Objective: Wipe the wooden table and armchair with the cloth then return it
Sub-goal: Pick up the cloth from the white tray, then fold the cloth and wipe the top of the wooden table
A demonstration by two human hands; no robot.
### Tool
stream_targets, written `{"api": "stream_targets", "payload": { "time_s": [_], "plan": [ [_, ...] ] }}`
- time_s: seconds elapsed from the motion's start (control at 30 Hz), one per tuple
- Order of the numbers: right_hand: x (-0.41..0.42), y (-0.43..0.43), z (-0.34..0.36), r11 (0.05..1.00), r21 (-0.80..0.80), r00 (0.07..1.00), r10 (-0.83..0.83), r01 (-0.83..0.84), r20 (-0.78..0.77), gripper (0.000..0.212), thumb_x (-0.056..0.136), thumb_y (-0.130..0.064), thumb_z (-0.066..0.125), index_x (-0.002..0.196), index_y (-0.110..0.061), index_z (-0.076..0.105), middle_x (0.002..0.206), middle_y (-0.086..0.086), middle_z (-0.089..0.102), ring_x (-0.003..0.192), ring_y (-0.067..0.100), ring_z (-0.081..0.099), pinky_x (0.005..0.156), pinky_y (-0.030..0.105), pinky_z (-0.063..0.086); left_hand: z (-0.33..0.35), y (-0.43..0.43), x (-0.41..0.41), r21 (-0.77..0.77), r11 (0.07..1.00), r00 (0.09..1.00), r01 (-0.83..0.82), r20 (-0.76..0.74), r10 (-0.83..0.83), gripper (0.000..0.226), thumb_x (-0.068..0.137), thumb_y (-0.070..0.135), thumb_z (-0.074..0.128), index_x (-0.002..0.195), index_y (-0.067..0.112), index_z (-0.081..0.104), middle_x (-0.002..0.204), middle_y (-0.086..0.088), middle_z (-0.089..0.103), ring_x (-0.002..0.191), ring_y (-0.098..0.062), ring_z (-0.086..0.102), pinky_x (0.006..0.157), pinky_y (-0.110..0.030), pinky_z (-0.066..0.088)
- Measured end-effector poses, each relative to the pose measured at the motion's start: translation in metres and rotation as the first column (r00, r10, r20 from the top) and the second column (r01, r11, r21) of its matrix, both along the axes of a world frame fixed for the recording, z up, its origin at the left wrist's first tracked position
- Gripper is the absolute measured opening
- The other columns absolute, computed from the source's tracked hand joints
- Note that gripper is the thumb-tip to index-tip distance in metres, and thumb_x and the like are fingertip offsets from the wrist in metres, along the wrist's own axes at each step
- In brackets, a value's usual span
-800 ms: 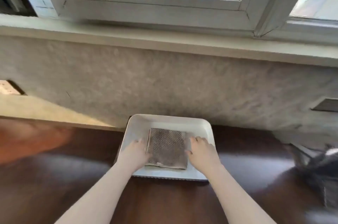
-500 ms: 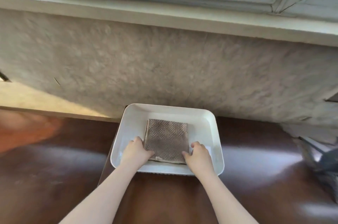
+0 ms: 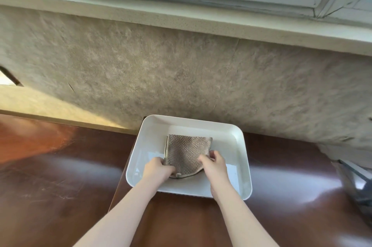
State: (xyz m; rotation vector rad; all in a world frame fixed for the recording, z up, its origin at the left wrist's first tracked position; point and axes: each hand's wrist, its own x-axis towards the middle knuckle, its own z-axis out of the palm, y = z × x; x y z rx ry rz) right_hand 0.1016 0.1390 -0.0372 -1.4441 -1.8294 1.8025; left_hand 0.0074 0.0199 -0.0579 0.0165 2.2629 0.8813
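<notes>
A folded grey-brown textured cloth lies inside a white rectangular tray on the dark glossy wooden table. My left hand pinches the cloth's near left corner. My right hand grips its near right edge, and the cloth's front bends upward between the two hands. The armchair is not in view.
The tray stands against a textured beige wall under a pale window sill. A dark blurred object sits at the table's right edge. A seam in the tabletop runs from the tray's left side toward me.
Both hands have closed on the cloth's near corners and lifted its front edge, so it no longer lies flat. The camera has tilted further down.
</notes>
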Motion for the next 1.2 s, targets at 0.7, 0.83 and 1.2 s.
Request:
{"api": "stream_targets", "payload": {
  "time_s": [0.7,0.83,1.2],
  "plan": [
    [-0.014,-0.051,0.231,0.673,-0.571,0.622,-0.207,-0.470,-0.755,0.053,0.066,-0.004,0.048,0.117,-0.007,0.060,0.104,0.016,0.071,0.090,0.031,0.067,0.069,0.040,0.059,0.211,-0.079,0.005,0.853,0.153,0.865,-0.498,0.502,0.016,0.049,0.084,0.035,0.060,0.126,0.010,0.060,0.126,-0.011,0.066,0.116,-0.026,0.062,0.097,-0.039,0.047],
    [-0.019,-0.086,0.246,0.593,-0.542,0.594,-0.130,-0.595,-0.794,0.056,0.066,0.000,0.044,0.118,-0.007,0.062,0.098,0.014,0.074,0.083,0.029,0.072,0.066,0.039,0.060,0.249,-0.131,0.016,0.907,0.187,0.886,-0.377,0.294,0.360,0.032,0.089,0.022,0.057,0.117,0.011,0.065,0.116,-0.013,0.071,0.107,-0.029,0.067,0.075,-0.039,0.060],
    [-0.082,-0.281,0.270,0.415,-0.327,0.458,0.271,-0.849,-0.846,0.036,0.080,-0.016,0.058,0.114,-0.021,0.065,0.102,0.002,0.072,0.086,0.013,0.071,0.065,0.031,0.059,0.305,-0.336,0.042,0.929,0.245,0.582,-0.275,-0.042,0.812,0.022,0.093,0.021,0.054,0.106,0.016,0.071,0.106,-0.007,0.075,0.102,-0.024,0.069,0.088,-0.042,0.055]
  ]
}}
